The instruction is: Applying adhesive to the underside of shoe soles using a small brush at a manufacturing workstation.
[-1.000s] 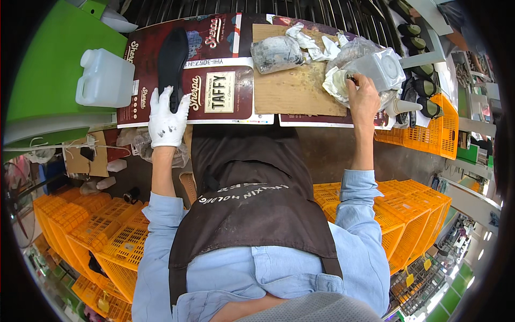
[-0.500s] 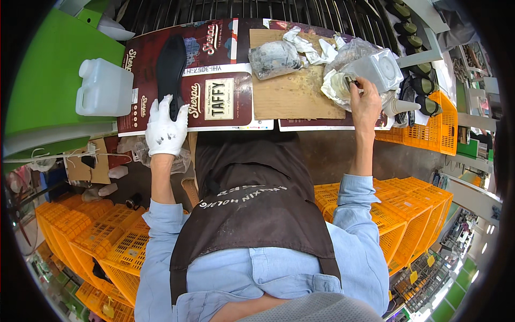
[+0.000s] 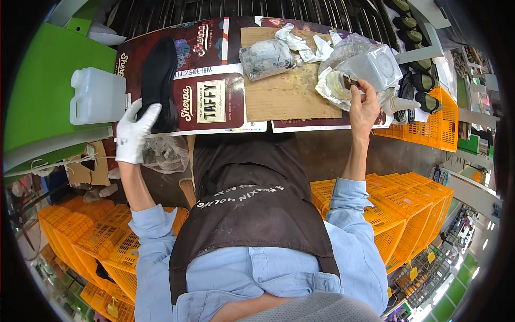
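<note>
A black shoe sole [image 3: 159, 67] lies lengthwise on the printed cardboard at the left. My left hand [image 3: 135, 131], in a stained white glove, grips its near end, thumb on the left edge and fingers across the top. My bare right hand [image 3: 365, 105] is at the mouth of a pale, open pot [image 3: 336, 86] wrapped in white tissue and clear plastic. Its thumb and forefinger pinch something small and dark, mostly hidden by the fingers. Just beyond that hand a clear square plastic container [image 3: 380, 67] lies tilted.
A translucent jug [image 3: 99, 96] stands on the green surface [image 3: 48, 96] at left. A smeared jar [image 3: 266, 59] and crumpled tissue [image 3: 300, 44] rest on brown cardboard [image 3: 289, 99]. A white nozzle-tipped bottle [image 3: 399, 104] lies at right, near hanging dark soles. Orange crates [image 3: 386, 214] flank me.
The sole's near end has swung left and the sole now lies wider to view. My left hand has moved left and turned with it. My right hand stays at the pot.
</note>
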### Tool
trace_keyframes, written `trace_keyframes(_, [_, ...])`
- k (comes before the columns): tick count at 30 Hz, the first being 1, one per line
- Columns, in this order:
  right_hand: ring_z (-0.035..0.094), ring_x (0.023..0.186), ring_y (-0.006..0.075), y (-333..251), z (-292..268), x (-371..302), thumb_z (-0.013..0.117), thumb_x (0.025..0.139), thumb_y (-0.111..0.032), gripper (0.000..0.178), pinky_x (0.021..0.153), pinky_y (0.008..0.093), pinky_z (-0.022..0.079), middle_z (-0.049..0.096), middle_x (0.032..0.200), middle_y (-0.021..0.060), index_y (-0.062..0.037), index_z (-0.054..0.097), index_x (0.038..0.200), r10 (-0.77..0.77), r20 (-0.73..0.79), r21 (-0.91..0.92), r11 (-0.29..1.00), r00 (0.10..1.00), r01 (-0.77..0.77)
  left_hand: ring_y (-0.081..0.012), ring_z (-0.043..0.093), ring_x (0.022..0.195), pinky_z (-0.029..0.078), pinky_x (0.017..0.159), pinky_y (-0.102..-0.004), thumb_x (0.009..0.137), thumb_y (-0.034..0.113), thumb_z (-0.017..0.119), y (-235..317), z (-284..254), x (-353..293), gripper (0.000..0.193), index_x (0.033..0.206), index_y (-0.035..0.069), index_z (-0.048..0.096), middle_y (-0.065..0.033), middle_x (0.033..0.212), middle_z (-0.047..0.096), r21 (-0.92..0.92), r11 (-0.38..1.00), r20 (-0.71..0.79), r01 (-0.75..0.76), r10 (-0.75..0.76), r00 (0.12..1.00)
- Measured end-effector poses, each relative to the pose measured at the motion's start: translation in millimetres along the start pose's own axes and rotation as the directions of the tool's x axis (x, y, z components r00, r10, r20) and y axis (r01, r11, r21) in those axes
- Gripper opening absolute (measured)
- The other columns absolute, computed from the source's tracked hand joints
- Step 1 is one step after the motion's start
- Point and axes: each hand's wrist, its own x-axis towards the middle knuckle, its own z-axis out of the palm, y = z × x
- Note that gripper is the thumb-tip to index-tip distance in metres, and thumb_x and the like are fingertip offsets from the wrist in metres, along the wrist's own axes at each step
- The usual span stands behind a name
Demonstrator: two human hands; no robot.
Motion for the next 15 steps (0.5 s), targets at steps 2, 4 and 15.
trace_keyframes(2, [0.052, 0.067, 0.0074, 2, 3, -1, 0.067, 0.087, -0.009, 0.025, 0.061, 0.0232, 0.045, 0.064, 0.086, 0.0033, 0.0006, 0.063, 0.110, 0.062, -0.006, 0.047, 0.997, 0.998, -0.062, -0.0060, 0.055, 0.070, 0.040, 0.052, -0.0170, 0.083, 0.022, 0.077, -4, -9, 9, 0.059, 0.129, -0.005, 0.051, -0.0056, 0.103, 0.063, -0.354, 0.935, 0.008, -0.010, 0.013, 1.000])
trace_keyframes(4, [0.054, 0.069, 0.0079, 3, 6, -1, 0.067, 0.088, -0.009, 0.024, 0.062, 0.0232, 0.045, 0.063, 0.086, 0.0036, 0.0011, 0.063, 0.110, 0.101, -0.006, 0.128, 0.987, 0.995, -0.100, -0.0069, 0.052, 0.069, 0.036, 0.049, -0.0141, 0.087, 0.016, 0.072, -8, -19, 16, 0.047, 0.126, -0.001, 0.054, -0.0059, 0.103, 0.062, -0.678, 0.723, 0.147, 0.135, -0.047, 0.988])
trace_keyframes(15, [0.049, 0.060, 0.0051, 17, 17, 2, 0.063, 0.092, -0.006, 0.025, 0.054, 0.0175, 0.040, 0.062, 0.087, 0.0014, -0.0002, 0.059, 0.115, 0.360, 0.148, 0.813, 0.485, 0.921, -0.320, -0.0136, 0.062, 0.079, 0.050, 0.056, -0.0207, 0.090, 0.006, 0.059, 16, 72, -46, 0.038, 0.126, 0.006, 0.047, -0.0137, 0.111, 0.060, -0.807, 0.547, 0.413, 0.222, 0.253, 0.875])
